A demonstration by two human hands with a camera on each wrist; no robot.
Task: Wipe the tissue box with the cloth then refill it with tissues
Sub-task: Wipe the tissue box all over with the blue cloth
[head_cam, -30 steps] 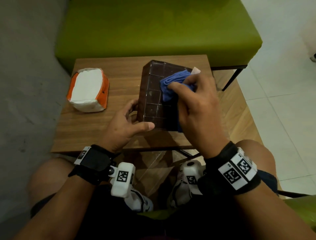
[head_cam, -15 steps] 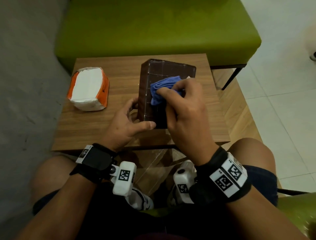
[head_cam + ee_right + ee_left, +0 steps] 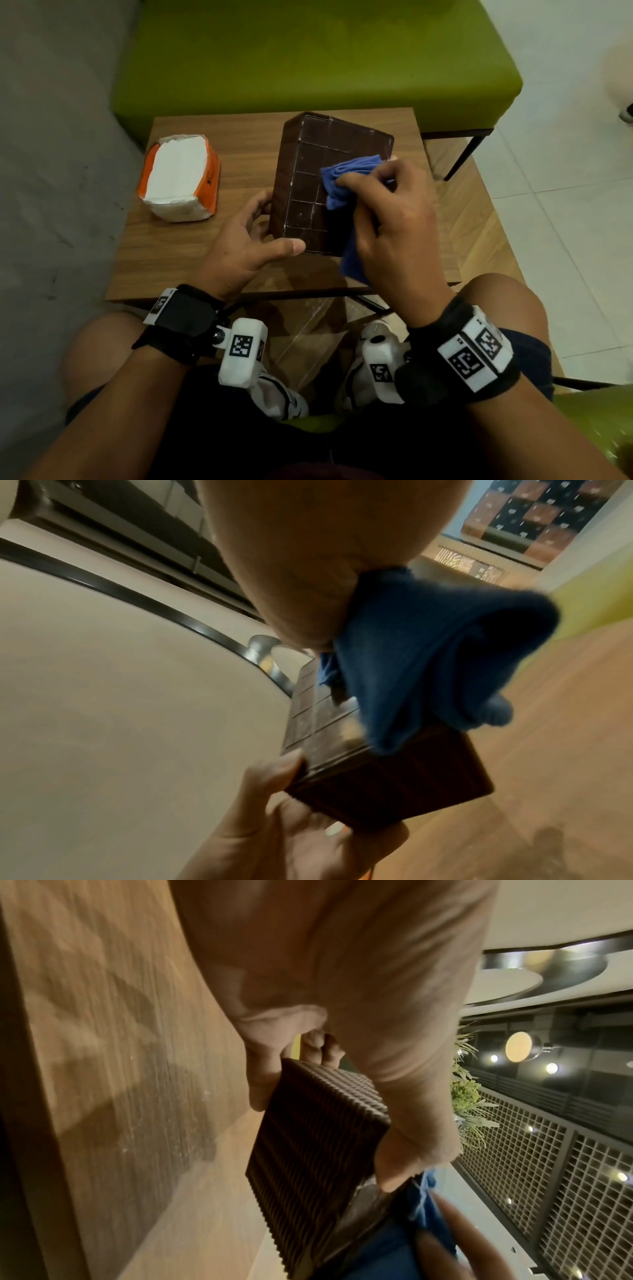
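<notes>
A dark brown tissue box (image 3: 308, 171) with a grid-patterned top stands on the wooden table (image 3: 191, 253). My left hand (image 3: 253, 236) grips its near left corner, thumb along the near edge and fingers on the left side; the box's ribbed side (image 3: 308, 1137) fills the left wrist view. My right hand (image 3: 387, 219) holds a bunched blue cloth (image 3: 346, 178) pressed onto the box's top. In the right wrist view the cloth (image 3: 428, 656) hangs over the box (image 3: 377, 785). An orange pack of white tissues (image 3: 181, 178) lies at the table's left.
A green upholstered bench (image 3: 308, 58) stands behind the table. Grey floor lies to the left and white tiles (image 3: 565, 205) to the right. My knees and white shoes (image 3: 284, 401) are below the table's near edge.
My right hand has slid the cloth along the box top, first toward me and left, then a little back to the right. My left hand has kept its grip on the corner.
</notes>
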